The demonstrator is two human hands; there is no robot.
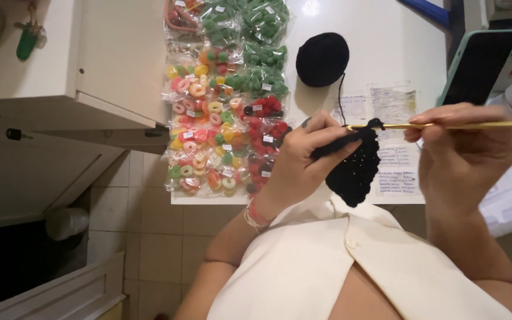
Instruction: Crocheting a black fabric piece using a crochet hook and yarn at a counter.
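On the white table (386, 35), the round black yarn ball (322, 58) sits at twelve o'clock. Below it hangs a soft, light black crocheted patch (355, 169) — left hand (300, 160) pinching its top edge, the best hold. Right hand (460, 157) grips the thin gold crochet hook (445, 125).

You are looking down at clear plastic bags of candy (226, 101) lying in rows on the white table (386, 35), each bearing a small white label (266, 139): green ones farthest, red and ring-shaped mixed ones nearer. White printed paper sheets (393, 148) are lying beside them, and a dark-screened phone (478, 66) in a green case is leaning at your right.
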